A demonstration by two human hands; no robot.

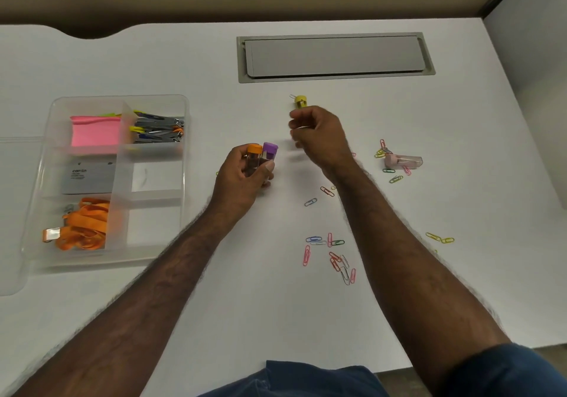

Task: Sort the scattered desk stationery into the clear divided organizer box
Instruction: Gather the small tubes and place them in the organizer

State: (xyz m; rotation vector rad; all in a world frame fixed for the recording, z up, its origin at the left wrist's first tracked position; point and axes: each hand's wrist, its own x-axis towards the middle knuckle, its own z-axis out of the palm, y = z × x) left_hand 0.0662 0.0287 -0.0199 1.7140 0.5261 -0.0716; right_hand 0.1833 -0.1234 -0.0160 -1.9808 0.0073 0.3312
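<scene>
My left hand (242, 175) grips two small clear tubes upright, one with an orange cap (255, 148) and one with a purple cap (270, 149). My right hand (319, 138) is curled around a yellow-capped tube (300, 102), whose cap pokes out above the fingers. A pink-capped tube (403, 161) lies on its side to the right. Several coloured paper clips (333, 254) are scattered over the desk. The clear divided organizer box (40, 181) sits at the left, holding pink sticky notes (95, 131), clips or cutters (158, 129), a grey card (87, 178) and an orange lanyard (87, 224).
A grey cable-tray lid (336, 56) is set into the desk at the back. More paper clips (440, 238) lie at the right, near the desk's front edge. A white partition wall (527, 59) stands on the right side.
</scene>
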